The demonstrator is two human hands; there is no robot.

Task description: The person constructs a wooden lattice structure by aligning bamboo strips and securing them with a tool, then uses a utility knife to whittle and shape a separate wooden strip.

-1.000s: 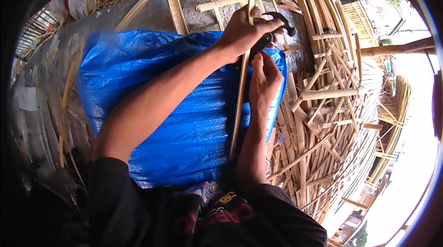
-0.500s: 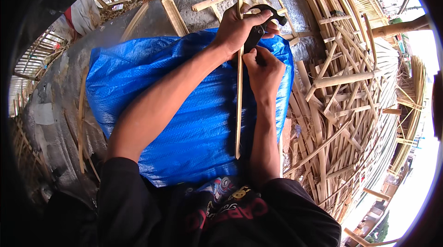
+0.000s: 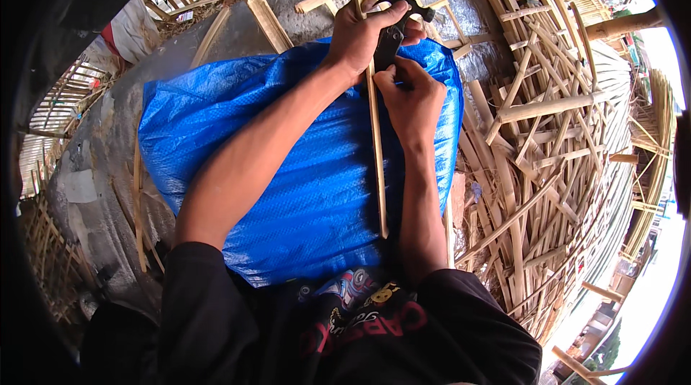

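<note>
A long, thin bamboo strip point(image 3: 377, 162) passes through my left hand point(image 3: 354, 43), whose fingers are wrapped round it. The thumb of that hand also lies against a black tool point(image 3: 389, 43) with a hooked upper end and a flat lower part; its exact kind is not clear. Just below, my right hand point(image 3: 416, 104) is closed on the lower part of the same tool, thumb close beside the strip. The strip's lower end hangs over a blue tarp point(image 3: 288, 169) that covers my lap. Part of the tool is hidden by my fingers.
To the right lies a big heap of split bamboo pieces point(image 3: 540, 183). Several bamboo poles and slats point(image 3: 255, 3) stand or lean at the far side. A grey, worn surface point(image 3: 93, 169) extends under the tarp on the left.
The bamboo strip has tilted, its top going left and its lower end slightly right. Both hands and the black tool have shifted a little; the grip looks the same.
</note>
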